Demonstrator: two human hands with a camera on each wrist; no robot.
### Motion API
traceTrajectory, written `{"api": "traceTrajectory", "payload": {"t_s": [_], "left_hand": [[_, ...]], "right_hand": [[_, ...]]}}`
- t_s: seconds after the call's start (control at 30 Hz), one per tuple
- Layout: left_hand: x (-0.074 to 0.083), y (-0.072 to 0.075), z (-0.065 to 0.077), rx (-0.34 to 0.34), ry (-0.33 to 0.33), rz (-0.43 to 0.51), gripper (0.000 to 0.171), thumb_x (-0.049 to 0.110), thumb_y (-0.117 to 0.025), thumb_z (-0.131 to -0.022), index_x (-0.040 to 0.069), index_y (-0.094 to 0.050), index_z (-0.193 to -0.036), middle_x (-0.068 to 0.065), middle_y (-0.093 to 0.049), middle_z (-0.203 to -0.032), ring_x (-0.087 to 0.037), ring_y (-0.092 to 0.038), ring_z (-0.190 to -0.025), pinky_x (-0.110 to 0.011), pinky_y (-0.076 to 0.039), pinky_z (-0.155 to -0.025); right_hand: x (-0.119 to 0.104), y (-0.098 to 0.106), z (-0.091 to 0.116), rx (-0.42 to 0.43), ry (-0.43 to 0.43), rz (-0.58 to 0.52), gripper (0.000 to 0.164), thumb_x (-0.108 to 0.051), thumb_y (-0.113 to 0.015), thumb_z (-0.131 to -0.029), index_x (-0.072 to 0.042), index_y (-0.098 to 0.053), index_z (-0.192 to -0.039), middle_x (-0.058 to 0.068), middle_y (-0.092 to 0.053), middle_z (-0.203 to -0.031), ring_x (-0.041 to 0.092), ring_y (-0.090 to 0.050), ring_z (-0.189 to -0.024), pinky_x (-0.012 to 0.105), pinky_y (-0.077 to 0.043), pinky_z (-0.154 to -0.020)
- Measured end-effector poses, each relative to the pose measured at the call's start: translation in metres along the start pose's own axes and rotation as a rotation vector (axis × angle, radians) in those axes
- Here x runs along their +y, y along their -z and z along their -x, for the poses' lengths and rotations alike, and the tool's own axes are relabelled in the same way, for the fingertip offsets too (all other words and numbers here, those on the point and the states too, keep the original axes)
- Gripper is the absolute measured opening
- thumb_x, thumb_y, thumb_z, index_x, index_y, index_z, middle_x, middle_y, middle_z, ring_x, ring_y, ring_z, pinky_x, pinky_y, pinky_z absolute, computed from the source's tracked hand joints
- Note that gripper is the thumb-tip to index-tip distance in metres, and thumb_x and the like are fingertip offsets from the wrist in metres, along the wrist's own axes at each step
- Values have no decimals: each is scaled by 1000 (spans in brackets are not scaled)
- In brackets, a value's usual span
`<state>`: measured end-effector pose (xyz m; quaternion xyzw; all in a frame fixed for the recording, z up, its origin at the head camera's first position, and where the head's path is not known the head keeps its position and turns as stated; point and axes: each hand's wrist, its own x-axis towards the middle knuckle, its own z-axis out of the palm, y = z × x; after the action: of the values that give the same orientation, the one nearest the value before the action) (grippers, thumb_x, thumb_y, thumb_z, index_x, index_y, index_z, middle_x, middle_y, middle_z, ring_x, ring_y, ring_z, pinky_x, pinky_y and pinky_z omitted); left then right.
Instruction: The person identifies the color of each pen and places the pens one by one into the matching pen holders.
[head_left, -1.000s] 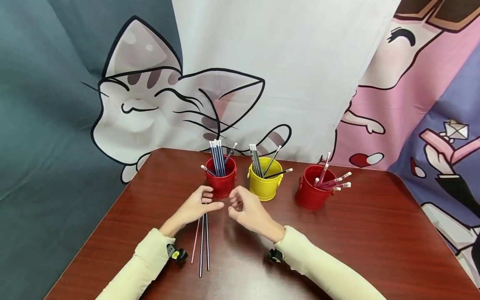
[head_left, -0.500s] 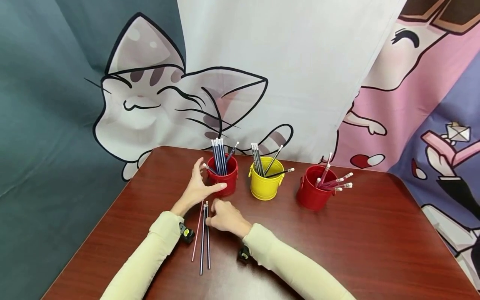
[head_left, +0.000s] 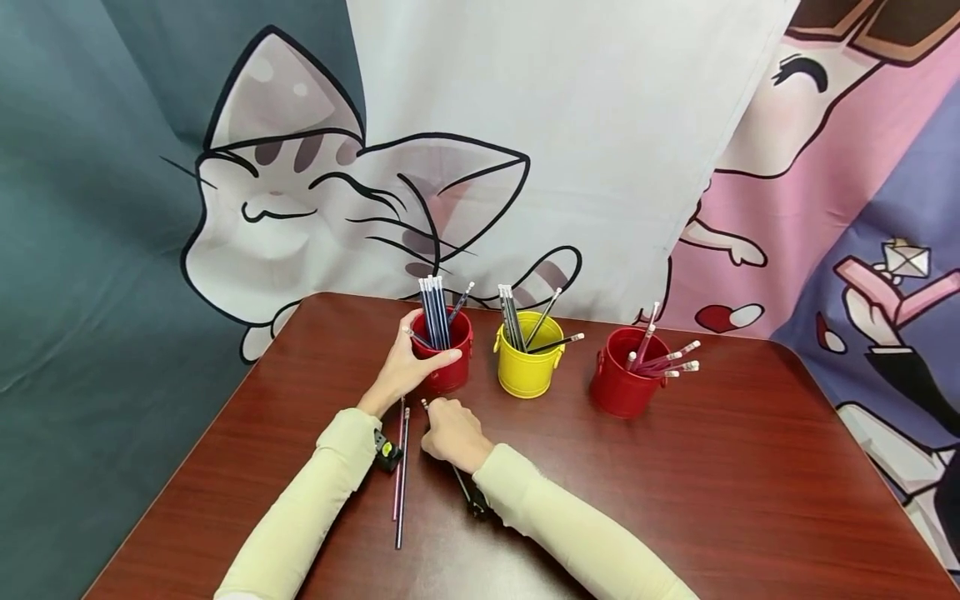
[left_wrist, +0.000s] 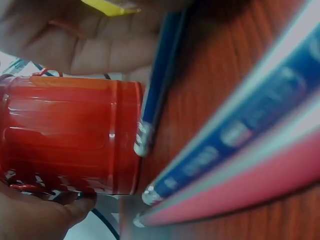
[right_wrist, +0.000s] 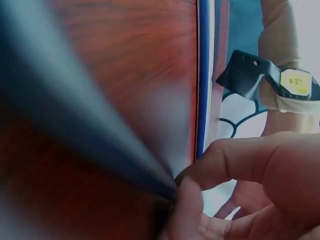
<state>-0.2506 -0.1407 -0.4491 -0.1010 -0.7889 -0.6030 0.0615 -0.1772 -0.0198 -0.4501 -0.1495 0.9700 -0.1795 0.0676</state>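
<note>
My left hand rests around the left red bucket, thumb across its front and fingers at its far left side. Blue pencils stand in that bucket, with one leaning low over the rim. In front of it, my right hand pinches a dark blue pencil between thumb and forefinger. Its white eraser end points toward the bucket. Left of this hand, another blue pencil and a pink pencil lie side by side on the table.
To the right stand a yellow bucket with black pencils and a second red bucket with dark pink pencils leaning out. A printed cartoon curtain hangs behind the brown table.
My left hand has moved forward onto the left red bucket. My right hand has come down and left, taken hold of one blue pencil and drawn it right, away from the other two.
</note>
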Motion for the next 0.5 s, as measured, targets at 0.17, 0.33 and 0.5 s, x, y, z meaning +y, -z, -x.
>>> {"api": "traceTrajectory", "payload": {"t_s": [0.17,0.33,0.5], "left_hand": [[17,1,7,-18,0,52,87,28,-75,-75,14,-20,-142,-11,-39,-136,-25,-38,-123,-46,-31,-104],[27,2,8,-36,5,40,84,26,-73,-78,12,-20,-142,-14,-38,-136,-28,-37,-123,-46,-32,-103],[27,2,4,-72,33,79,82,26,-72,-79,15,-20,-141,-14,-39,-135,-27,-37,-123,-45,-32,-103]], "right_hand": [[7,3,2,2,-13,39,5,-11,-62,-69,-9,-58,-71,8,-56,-71,26,-55,-58,41,-44,-46],[14,9,2,-29,-25,-51,10,-8,-64,-67,-10,-55,-64,7,-57,-66,22,-53,-54,38,-41,-44],[24,25,1,-42,-82,-156,22,-17,-73,-68,-9,-52,-68,4,-53,-65,19,-50,-55,32,-42,-50]]}}
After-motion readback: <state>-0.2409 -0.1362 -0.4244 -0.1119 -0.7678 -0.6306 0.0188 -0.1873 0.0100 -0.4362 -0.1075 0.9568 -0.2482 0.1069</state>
